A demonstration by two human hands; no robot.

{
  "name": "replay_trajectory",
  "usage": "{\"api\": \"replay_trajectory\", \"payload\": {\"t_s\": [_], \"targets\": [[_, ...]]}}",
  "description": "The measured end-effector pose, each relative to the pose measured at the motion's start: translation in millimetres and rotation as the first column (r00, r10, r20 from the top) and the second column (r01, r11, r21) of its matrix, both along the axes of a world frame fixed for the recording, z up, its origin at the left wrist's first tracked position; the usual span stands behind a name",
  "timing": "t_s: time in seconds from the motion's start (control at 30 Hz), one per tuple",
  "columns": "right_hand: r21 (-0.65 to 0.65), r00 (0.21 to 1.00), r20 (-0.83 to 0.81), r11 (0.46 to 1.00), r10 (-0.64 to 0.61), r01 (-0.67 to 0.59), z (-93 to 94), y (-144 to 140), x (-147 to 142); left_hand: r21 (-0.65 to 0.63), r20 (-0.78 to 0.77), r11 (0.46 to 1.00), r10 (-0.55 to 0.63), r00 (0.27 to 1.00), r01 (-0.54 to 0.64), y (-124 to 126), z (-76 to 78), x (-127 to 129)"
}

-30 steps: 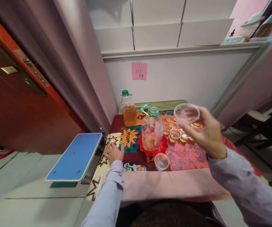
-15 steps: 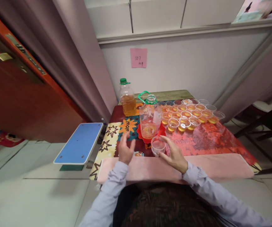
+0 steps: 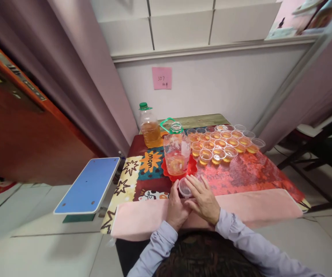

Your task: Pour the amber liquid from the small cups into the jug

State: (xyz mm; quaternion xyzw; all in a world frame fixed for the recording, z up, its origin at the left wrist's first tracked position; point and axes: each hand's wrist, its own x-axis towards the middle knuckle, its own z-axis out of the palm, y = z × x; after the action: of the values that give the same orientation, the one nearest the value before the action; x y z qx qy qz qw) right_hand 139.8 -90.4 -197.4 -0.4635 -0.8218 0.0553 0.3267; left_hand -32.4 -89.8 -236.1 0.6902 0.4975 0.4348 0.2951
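Observation:
A small clear plastic cup (image 3: 184, 188) sits near the table's front edge, and both my hands are around it. My left hand (image 3: 176, 207) cups its left side. My right hand (image 3: 202, 199) wraps its right side with fingers laid over the rim. Just behind the cup stands an open clear jug (image 3: 176, 155) with a green neck ring on a red plate (image 3: 193, 169); it holds a little amber liquid. Several small cups (image 3: 221, 143) with amber liquid stand in rows to the right of the jug.
A capped bottle of amber liquid (image 3: 149, 127) stands at the back left of the patterned tablecloth (image 3: 241, 173). A pink towel (image 3: 255, 207) lies along the front edge. A blue stool (image 3: 87, 186) stands left of the table, beside a wooden door (image 3: 24, 127).
My right hand set a raised cup down among the rows, then came to the cup at the front. My left hand moved from the table's left side onto that cup.

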Motion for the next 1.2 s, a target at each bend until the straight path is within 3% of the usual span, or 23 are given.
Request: {"api": "replay_trajectory", "payload": {"t_s": [0.1,0.2,0.3,0.37,0.43,0.5,0.53,0.6,0.67,0.87,1.03,1.2], "targets": [[0.006,1.0,0.018,1.0,0.004,-0.004,-0.6,0,-3,-0.01,0.05,0.999,0.032,0.998,-0.032,7,1.9,8],[-0.022,0.997,-0.076,1.0,0.021,-0.023,6.1,1,-1,-0.008,0.083,0.996,0.089,0.993,-0.089,11,4.5,13],[-0.033,0.958,-0.267,0.994,-0.107,0.102,13.5,13,22,0.015,0.07,0.991,0.132,0.989,-0.133,9,9.8,7],[-0.062,0.858,-0.421,0.953,-0.295,0.297,13.9,30,56,0.033,0.062,0.987,0.152,0.986,-0.155,8,15.5,-7],[-0.117,0.682,-0.555,0.857,-0.475,0.502,7.4,53,101,0.035,0.068,0.977,0.208,0.976,-0.211,13,21.3,-29],[-0.181,0.522,-0.59,0.732,-0.615,0.657,-5.6,76,145,0.029,0.049,0.928,0.369,0.928,-0.371,25,24.2,-54],[-0.216,0.487,-0.579,0.699,-0.654,0.681,-13.3,87,164,0.009,0.035,0.893,0.45,0.892,-0.451,34,24.0,-65],[-0.306,0.491,-0.559,0.717,-0.668,0.626,-28.2,105,188,-0.025,0.019,0.81,0.586,0.81,-0.586,52,19.4,-85],[-0.393,0.508,-0.542,0.737,-0.669,0.55,-39.1,118,197,-0.049,0.017,0.764,0.645,0.764,-0.644,67,10.9,-98],[-0.421,0.5,-0.51,0.71,-0.7,0.565,-50.5,131,190,-0.093,0.124,0.824,0.566,0.815,-0.558,78,-7.6,-110],[-0.422,0.47,-0.509,0.685,-0.721,0.594,-51.7,128,195,-0.077,-0.02,0.823,0.563,0.826,-0.563,75,-1.9,-110],[-0.386,0.406,-0.567,0.667,-0.717,0.638,-33.6,116,201,-0.106,-0.123,0.806,0.571,0.812,-0.582,75,1.0,-109]]}}
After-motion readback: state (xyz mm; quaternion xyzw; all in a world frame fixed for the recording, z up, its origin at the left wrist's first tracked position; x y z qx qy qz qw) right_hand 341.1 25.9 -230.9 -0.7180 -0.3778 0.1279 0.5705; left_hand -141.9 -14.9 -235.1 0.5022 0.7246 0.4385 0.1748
